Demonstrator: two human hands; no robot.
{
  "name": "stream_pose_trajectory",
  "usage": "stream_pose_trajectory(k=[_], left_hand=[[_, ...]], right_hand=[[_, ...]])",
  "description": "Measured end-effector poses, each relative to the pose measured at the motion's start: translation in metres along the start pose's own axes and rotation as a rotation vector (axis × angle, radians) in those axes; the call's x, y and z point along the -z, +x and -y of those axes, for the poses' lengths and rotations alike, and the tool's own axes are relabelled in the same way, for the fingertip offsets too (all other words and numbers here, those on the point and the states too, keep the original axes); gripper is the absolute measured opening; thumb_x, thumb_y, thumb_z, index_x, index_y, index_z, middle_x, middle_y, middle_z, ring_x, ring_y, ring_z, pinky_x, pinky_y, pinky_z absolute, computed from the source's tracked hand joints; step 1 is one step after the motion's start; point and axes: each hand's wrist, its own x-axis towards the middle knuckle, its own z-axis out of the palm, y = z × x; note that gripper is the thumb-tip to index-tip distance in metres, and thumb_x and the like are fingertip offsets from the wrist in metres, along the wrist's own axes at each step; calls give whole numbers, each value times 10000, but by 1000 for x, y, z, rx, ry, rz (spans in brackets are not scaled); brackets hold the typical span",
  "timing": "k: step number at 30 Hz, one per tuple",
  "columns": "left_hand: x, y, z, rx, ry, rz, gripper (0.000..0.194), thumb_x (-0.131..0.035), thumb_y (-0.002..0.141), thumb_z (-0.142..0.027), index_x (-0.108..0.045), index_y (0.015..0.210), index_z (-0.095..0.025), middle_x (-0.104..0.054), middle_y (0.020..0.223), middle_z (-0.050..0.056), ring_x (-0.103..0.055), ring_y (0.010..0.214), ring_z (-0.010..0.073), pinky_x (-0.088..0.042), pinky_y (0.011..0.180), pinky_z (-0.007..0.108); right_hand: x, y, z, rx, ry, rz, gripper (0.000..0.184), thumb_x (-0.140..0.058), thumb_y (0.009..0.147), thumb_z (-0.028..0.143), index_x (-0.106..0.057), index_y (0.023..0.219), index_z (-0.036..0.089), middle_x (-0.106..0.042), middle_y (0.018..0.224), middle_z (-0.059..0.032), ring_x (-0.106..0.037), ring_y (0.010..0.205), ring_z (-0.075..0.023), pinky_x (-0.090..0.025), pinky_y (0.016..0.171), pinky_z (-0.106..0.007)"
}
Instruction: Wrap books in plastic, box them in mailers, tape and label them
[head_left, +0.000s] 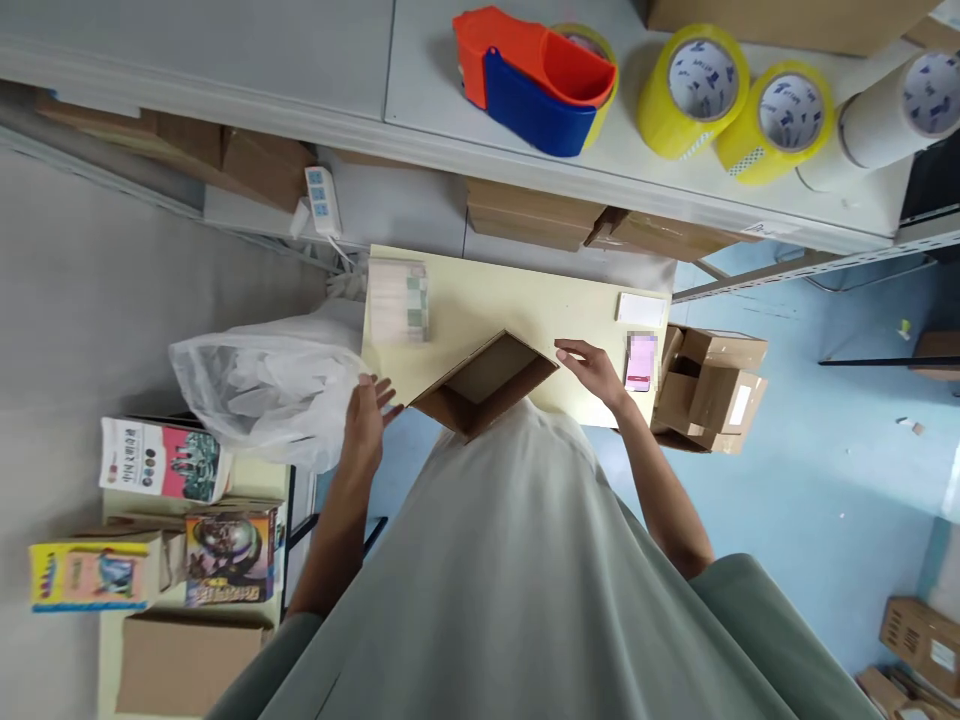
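Observation:
A small cardboard box (487, 385) stands at the near edge of the cream table (469, 290), against my shirt. Its top is open and nothing shows inside. My left hand (366, 420) hovers off the box's left corner, fingers spread, beside the white plastic bag (270, 385). To the right of the box, my right hand (589, 368) reaches toward its right corner with fingers stretched out and a small gap between. Neither hand holds anything.
On the table lie a stack of printed sheets (397, 300), a phone (640, 362) and a white flat item (642, 308). Tape rolls (694, 92) and a tape dispenser (536, 85) occupy the shelf ahead. Books (161, 458) fill the left; cartons (709, 390) stand right.

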Motion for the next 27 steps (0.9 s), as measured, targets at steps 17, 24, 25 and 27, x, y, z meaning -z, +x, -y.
stream_pose_trajectory(k=[17,24,25,27], left_hand=[[-62,13,-41,-161,-27,754,870,-627,943,-894,-721,1502,-234,-706,1558,171,-660,1443,394,-535,1234,533],[-102,38,-29,-277,200,657,882,-944,729,-671,-685,1432,-205,-736,1410,174,-769,1106,296,-640,1010,474],[-107,39,-28,-297,233,644,853,-939,735,-662,-686,1409,-203,-744,1382,167,-772,1064,283,-645,971,452],[-113,41,-27,-345,292,615,803,-921,754,-653,-684,1377,-206,-758,1331,147,-772,997,261,-642,918,420]], right_hand=[[30,-24,-29,-117,221,34,665,-837,900,733,-758,1426,334,-761,1477,-74,-723,1323,-307,-615,1128,-507],[20,-31,-48,-87,152,5,844,-859,858,710,-636,1587,348,-665,1610,-97,-687,1371,-328,-601,1179,-539],[14,-28,-48,-96,128,-20,884,-863,854,703,-607,1617,338,-667,1600,-111,-696,1347,-335,-633,1129,-532],[4,-23,-48,-107,71,-69,948,-876,838,684,-570,1653,310,-681,1564,-137,-722,1269,-345,-677,1032,-521]])
